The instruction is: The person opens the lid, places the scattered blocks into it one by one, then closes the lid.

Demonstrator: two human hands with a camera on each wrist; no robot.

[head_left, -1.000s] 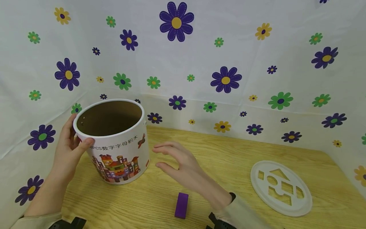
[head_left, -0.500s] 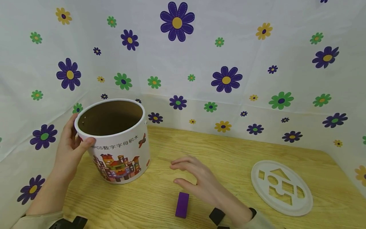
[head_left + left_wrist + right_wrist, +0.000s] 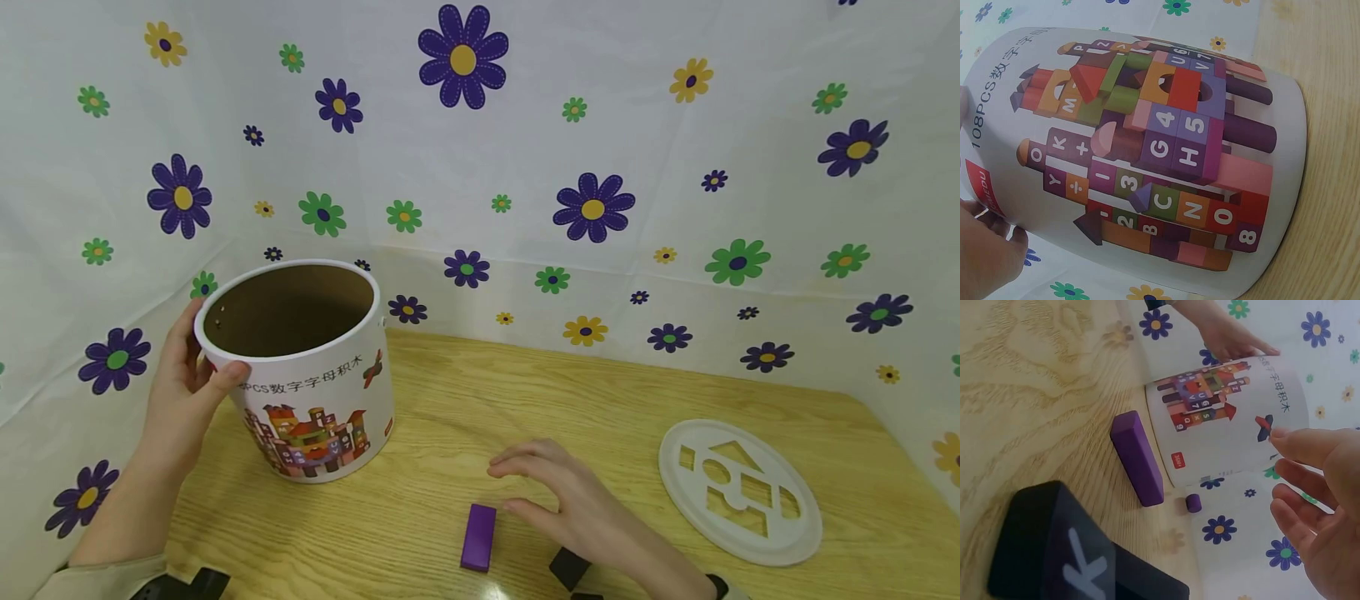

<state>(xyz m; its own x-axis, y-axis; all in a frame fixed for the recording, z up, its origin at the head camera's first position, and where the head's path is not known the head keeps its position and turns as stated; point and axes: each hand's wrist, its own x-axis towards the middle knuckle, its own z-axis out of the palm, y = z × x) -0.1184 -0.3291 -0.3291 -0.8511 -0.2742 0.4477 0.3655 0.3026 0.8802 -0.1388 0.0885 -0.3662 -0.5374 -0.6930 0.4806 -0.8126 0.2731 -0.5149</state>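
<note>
Left hand (image 3: pixel 183 379) gripping tub (image 3: pixel 307 392) marked "108PCS"; right hand (image 3: pixel 570 500) open beside block (image 3: pixel 478 537); black "K" block (image 3: pixel 1079 559) cropped.

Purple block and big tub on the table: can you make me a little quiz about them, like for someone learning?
1. True or false: the left hand grips the rim of the open tub.
2. What is the right hand holding? A) the purple block B) the white lid C) nothing
3. Fill in: the white lid with shape holes lies flat on the ____.

Key:
1. True; thumb and fingers curl round the rim.
2. C; its fingers are relaxed above the table, right beside the purple block.
3. Table.
</note>
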